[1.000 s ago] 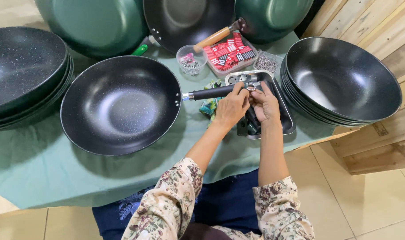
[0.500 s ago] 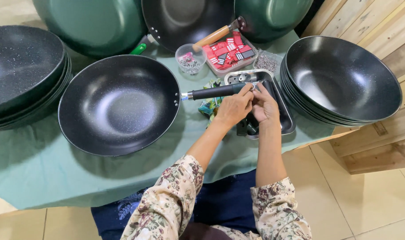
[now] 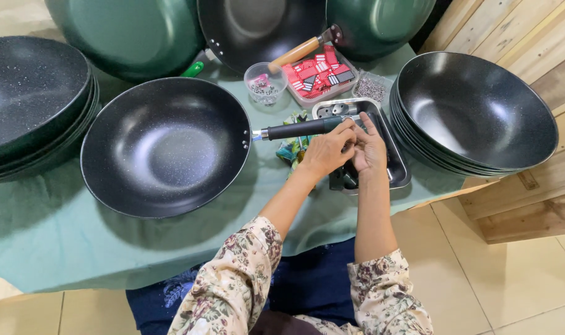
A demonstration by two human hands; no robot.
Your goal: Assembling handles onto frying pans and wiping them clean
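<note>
Over the steel tray (image 3: 399,170), both my hands (image 3: 347,147) still pinch the black speckled wok's (image 3: 164,146) handle end, pan nudged left.

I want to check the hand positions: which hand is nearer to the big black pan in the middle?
The left hand. It rests at the end of the pan's black handle. The right hand is beside it, farther from the pan, over the metal tray.

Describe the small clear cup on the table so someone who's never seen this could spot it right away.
Start at the green cloth and find the wok in the middle. Just past its black handle, beside the tray of red packets, stands the cup. It is the only see-through container, round, with small bits inside.
</note>
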